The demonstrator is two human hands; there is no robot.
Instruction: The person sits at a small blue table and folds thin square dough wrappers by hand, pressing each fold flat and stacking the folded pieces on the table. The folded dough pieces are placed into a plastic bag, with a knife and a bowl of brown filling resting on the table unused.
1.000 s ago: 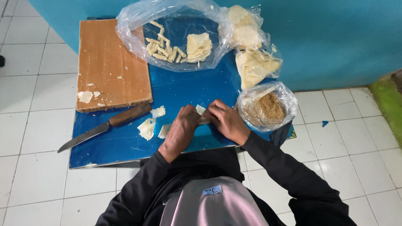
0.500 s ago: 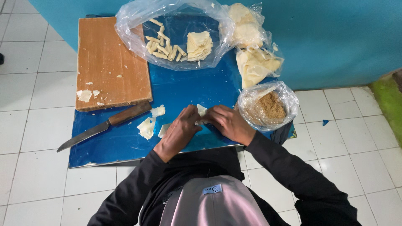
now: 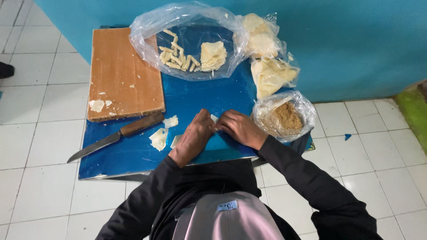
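My left hand (image 3: 194, 137) and my right hand (image 3: 240, 128) meet over the blue board (image 3: 133, 155), fingertips together on a small pale wrapper piece (image 3: 215, 118) that is mostly hidden beneath them. Just right of my right hand stands an open clear bag of brown crumbly filling (image 3: 284, 118). Loose pale wrapper scraps (image 3: 159, 138) lie left of my left hand. A wooden-handled knife (image 3: 116, 136) rests farther left, blade pointing to the lower left.
A wooden cutting board (image 3: 123, 73) with a few scraps sits at the back left. A large clear bag (image 3: 189, 42) holds rolled pieces and a stack of wrappers. Bags of pale sheets (image 3: 268, 58) lean against the teal wall. White floor tiles surround the board.
Both hands have stayed together on the small piece, shifting only slightly. Nothing else on the board has moved.
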